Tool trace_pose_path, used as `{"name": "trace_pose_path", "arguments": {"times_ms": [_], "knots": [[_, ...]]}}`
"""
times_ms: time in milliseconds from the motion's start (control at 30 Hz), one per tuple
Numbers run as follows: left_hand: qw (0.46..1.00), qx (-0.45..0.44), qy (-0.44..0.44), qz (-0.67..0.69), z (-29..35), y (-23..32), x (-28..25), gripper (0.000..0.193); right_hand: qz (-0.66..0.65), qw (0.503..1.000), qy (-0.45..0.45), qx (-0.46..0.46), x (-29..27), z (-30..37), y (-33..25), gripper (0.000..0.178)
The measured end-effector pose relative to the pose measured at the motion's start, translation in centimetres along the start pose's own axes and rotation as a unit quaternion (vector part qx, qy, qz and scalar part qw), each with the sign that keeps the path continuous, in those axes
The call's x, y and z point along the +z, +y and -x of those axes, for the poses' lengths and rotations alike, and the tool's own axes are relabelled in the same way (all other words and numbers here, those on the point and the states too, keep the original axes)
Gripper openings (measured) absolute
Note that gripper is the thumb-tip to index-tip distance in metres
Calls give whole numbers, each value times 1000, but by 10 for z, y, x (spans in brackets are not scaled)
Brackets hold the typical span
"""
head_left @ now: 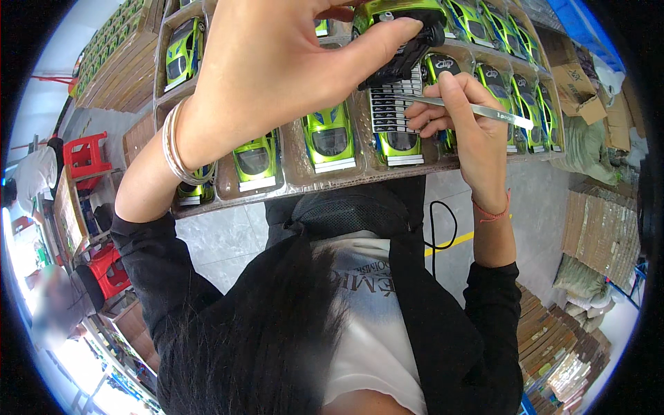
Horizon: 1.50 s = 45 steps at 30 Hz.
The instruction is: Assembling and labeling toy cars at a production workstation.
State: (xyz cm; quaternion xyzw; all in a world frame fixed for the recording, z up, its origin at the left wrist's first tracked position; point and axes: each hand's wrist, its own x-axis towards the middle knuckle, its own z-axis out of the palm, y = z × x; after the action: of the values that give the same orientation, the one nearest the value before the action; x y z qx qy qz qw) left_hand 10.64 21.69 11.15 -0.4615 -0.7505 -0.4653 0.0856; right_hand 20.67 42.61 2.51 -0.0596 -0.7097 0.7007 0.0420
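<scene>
My left hand (304, 76) grips a green toy car (408, 55) with its black underside partly turned toward me. The thumb presses along that underside near a wheel, while the other fingers are mostly hidden. My right hand (477, 142) pinches silver tweezers (494, 113) whose tips point left, over a sheet of small black-and-white stickers (389, 114). The sheet lies on a green toy car (400, 149) in a compartment of the tray (294, 185). I cannot tell whether the tips hold a sticker.
Several more green cars, such as one toy car (328, 142), sit in the tray's compartments. Stacked trays of cars (121, 76) stand at the far left, near red stools (86, 155). Cardboard (598, 225) and sacks line the right side. A blurred person (55, 304) is at the left.
</scene>
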Motion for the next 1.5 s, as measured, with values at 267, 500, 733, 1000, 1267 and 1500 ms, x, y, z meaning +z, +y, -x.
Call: {"name": "trace_pose_path", "arguments": {"times_ms": [267, 500, 733, 1000, 1267, 1500], "knots": [[976, 147, 81, 141, -1, -13, 10, 37, 23, 999, -23, -41, -3, -2, -3, 31], [998, -33, 12, 47, 20, -4, 7, 41, -159, 943, -86, -281, -11, -2, -30, 29], [1000, 21, -21, -7, 27, -4, 7, 45, -83, 952, -47, -290, 3, 0, -45, 33], [997, 74, -12, -17, 28, -6, 7, 44, -89, 954, -55, -281, 2, -2, -46, 31], [995, 94, -5, -24, 27, -7, 8, 44, -83, 957, -54, -273, 3, -1, -47, 31], [995, 95, -4, -22, 28, -9, 7, 43, -82, 959, -56, -267, 3, -1, -46, 30]]}}
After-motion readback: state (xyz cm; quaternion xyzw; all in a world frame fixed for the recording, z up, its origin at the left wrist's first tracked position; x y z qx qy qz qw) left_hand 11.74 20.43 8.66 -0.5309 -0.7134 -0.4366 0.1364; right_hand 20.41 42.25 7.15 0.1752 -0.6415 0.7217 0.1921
